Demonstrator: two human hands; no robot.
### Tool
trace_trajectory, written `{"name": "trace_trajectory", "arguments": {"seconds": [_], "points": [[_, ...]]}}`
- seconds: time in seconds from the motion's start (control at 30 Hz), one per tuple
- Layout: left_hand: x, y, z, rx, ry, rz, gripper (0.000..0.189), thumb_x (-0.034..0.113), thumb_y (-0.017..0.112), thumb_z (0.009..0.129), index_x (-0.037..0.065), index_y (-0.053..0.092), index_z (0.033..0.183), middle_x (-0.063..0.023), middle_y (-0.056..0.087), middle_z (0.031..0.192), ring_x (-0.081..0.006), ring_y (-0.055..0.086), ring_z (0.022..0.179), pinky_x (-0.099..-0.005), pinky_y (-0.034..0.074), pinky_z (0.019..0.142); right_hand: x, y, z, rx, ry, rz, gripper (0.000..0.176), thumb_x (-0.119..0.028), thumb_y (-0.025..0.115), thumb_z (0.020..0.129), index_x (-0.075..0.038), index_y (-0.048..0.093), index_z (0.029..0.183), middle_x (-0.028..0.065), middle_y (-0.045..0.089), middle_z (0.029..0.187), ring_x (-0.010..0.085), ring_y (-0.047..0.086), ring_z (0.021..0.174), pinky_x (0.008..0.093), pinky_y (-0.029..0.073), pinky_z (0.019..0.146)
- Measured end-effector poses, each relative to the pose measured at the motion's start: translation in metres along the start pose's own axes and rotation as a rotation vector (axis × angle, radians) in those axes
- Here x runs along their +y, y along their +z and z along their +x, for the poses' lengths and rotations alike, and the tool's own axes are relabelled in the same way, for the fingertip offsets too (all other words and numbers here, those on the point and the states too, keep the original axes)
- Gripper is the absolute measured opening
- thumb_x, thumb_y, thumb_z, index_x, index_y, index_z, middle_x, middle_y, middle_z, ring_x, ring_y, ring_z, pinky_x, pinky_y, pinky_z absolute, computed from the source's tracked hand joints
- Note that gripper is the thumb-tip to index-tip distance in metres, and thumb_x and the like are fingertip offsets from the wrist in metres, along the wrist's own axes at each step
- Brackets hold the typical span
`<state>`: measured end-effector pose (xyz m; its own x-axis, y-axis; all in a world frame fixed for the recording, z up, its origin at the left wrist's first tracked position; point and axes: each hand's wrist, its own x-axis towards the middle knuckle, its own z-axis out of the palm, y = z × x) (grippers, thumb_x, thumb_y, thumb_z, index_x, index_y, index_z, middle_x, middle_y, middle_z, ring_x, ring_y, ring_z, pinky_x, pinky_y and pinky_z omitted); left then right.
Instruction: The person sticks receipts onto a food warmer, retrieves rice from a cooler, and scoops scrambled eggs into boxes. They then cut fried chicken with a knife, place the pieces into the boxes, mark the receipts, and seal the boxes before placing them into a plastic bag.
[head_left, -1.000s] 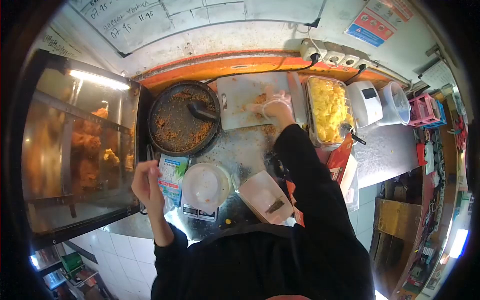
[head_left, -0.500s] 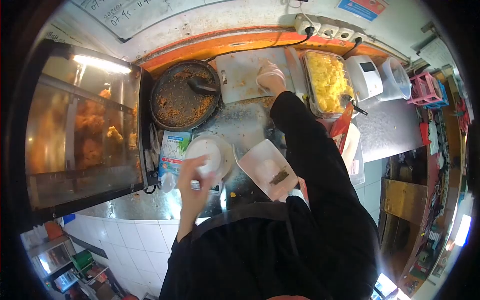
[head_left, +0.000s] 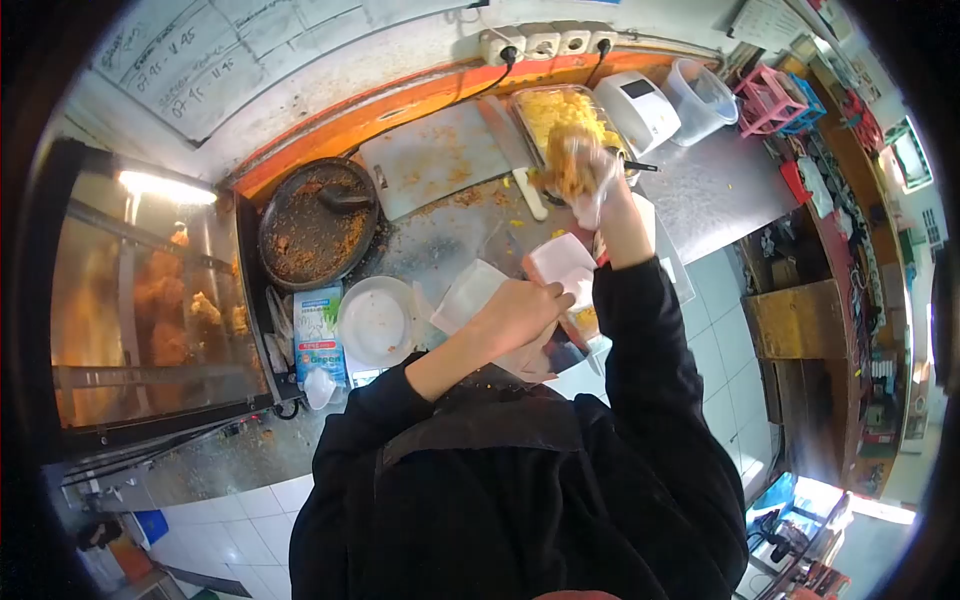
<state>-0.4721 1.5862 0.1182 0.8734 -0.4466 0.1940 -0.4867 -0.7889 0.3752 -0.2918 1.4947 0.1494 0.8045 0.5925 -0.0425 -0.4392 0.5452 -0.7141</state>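
My right hand [head_left: 612,205], with a clear plastic covering on it, is closed on a piece of browned, crispy-looking food [head_left: 573,165], smeared by motion. It is raised just in front of the tray of yellow food [head_left: 552,110]. My left hand [head_left: 525,315] has its fingers closed at the edge of a paper food box [head_left: 563,262], whose lower part my hand and forearm partly hide. Another pale paper box part [head_left: 468,294] shows left of the hand. A white-handled knife [head_left: 530,194] lies between the tray and the boxes.
A cutting board [head_left: 430,155] with crumbs lies at the back. Left of it are a dark round pan [head_left: 318,222], a white bowl [head_left: 377,321] and a glass display case [head_left: 150,300]. A white device [head_left: 637,112] and a clear tub [head_left: 698,102] stand at the back right.
My right hand has moved from the cutting board to the right and now holds the browned food. My left hand has gone from above the white bowl to the paper box. The view has shifted.
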Motion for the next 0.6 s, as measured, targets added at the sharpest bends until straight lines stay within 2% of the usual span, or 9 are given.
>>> {"name": "trace_trajectory", "arguments": {"seconds": [0.07,0.1,0.13,0.17,0.27,0.33,0.37,0.43,0.6], "points": [[-0.002,0.002,0.001,-0.123,-0.013,0.067,0.027,0.008,0.057,0.071,0.011,0.06,0.097,-0.0035,0.06,0.093,-0.0261,0.062,0.072,-0.0349,0.05,0.059,0.0,0.003,-0.037,0.042,-0.001,-0.408,0.026,-0.014,0.063,0.07,-0.008,0.061,0.096,0.0106,0.061,0.091,0.0219,0.058,0.088,0.0362,0.051,0.067],[-0.001,0.0,-0.003,-0.042,-0.01,0.0,0.022,0.007,0.056,0.071,0.011,0.06,0.092,-0.0029,0.06,0.087,-0.0251,0.062,0.074,-0.0348,0.05,0.06,0.02,-0.029,-0.019,0.31,0.226,-1.115,0.026,-0.015,0.067,0.067,-0.009,0.061,0.091,0.011,0.062,0.088,0.0182,0.058,0.084,0.0313,0.049,0.068],[0.0,0.0,-0.006,0.039,-0.012,-0.068,0.018,0.005,0.056,0.071,0.01,0.06,0.087,-0.0023,0.059,0.082,-0.0241,0.061,0.075,-0.0347,0.05,0.06,0.018,-0.02,-0.024,-0.109,0.297,-1.761,0.031,-0.021,0.071,0.064,-0.009,0.061,0.091,0.0099,0.062,0.086,0.0179,0.059,0.082,0.0301,0.048,0.07],[0.0,0.003,-0.007,0.033,-0.019,-0.07,0.018,0.005,0.056,0.071,0.01,0.06,0.087,-0.0023,0.059,0.082,-0.0241,0.061,0.075,-0.0347,0.05,0.06,0.042,-0.033,-0.052,0.273,0.201,-0.958,0.039,-0.033,0.07,0.064,-0.009,0.061,0.093,0.0096,0.063,0.093,0.0226,0.059,0.087,0.0325,0.047,0.075],[-0.002,0.009,-0.01,0.184,0.018,-0.15,0.019,0.004,0.056,0.071,0.01,0.06,0.088,-0.0022,0.06,0.085,-0.023,0.06,0.078,-0.0339,0.049,0.062,0.082,-0.088,-0.055,0.107,-0.042,-1.533,0.025,-0.021,0.062,0.075,-0.003,0.056,0.09,0.0107,0.063,0.086,0.0229,0.06,0.075,0.0304,0.049,0.07],[-0.004,0.008,-0.014,0.178,-0.017,-0.207,0.018,0.002,0.056,0.071,0.009,0.06,0.087,-0.0022,0.06,0.087,-0.0225,0.06,0.081,-0.0331,0.049,0.065,0.062,-0.067,-0.063,-0.267,0.249,-1.865,0.026,-0.027,0.057,0.078,-0.004,0.057,0.09,0.0121,0.063,0.091,0.0304,0.059,0.082,0.0353,0.048,0.076],[-0.006,0.007,-0.016,0.171,-0.018,-0.213,0.018,0.002,0.056,0.071,0.009,0.06,0.087,-0.0022,0.06,0.087,-0.0225,0.06,0.081,-0.0331,0.049,0.065,0.061,-0.075,-0.064,-0.264,0.258,-1.86,0.026,-0.027,0.057,0.078,-0.004,0.057,0.09,0.0121,0.063,0.091,0.0304,0.059,0.082,0.0353,0.048,0.076],[-0.011,0.005,-0.02,0.167,-0.086,-0.255,0.016,0.001,0.055,0.072,0.007,0.06,0.086,-0.0026,0.06,0.089,-0.0237,0.06,0.081,-0.0329,0.049,0.066,0.058,-0.104,-0.059,-0.312,-0.36,-1.774,0.026,-0.022,0.056,0.077,-0.007,0.061,0.097,0.013,0.062,0.098,0.0305,0.058,0.089,0.0365,0.047,0.075],[-0.018,0.003,-0.024,0.187,-0.13,-0.276,0.014,0.001,0.054,0.075,0.006,0.06,0.086,-0.0033,0.061,0.091,-0.025,0.06,0.081,-0.0331,0.049,0.067,0.066,-0.094,-0.075,-0.359,-0.302,-2.515,0.01,-0.015,0.053,0.071,-0.013,0.061,0.078,0.0081,0.061,0.077,0.0239,0.06,0.08,0.0387,0.047,0.065]]}}
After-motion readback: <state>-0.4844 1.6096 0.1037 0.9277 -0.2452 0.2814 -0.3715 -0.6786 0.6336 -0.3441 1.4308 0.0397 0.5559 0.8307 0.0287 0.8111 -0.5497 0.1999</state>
